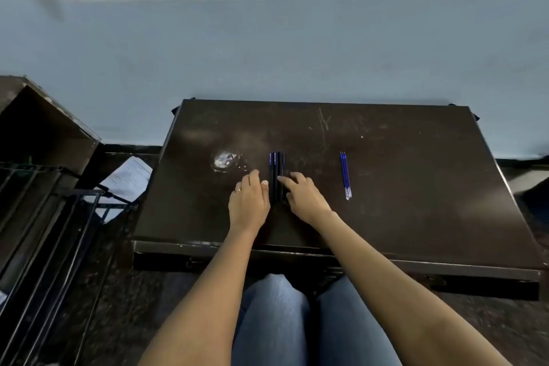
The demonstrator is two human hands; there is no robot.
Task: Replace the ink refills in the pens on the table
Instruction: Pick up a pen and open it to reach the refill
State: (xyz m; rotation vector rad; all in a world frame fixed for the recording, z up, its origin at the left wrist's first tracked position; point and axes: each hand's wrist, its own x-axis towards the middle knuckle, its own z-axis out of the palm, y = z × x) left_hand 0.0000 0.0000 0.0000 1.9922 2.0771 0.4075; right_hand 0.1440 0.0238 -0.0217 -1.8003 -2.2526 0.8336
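Dark pens point(276, 175) on table point(401, 187), left hand point(249, 200) and right hand point(303, 196) flanking, fingers loosely spread, touching them, gripping nothing

Near frame centre, a tight row of dark pens point(276, 171), apparently three, though exact count hard to tell. Right of centre, two blue refills point(345, 174) lying side by side. Two hands, left hand point(249, 202) and right hand point(303, 196). One dark table point(401, 187).
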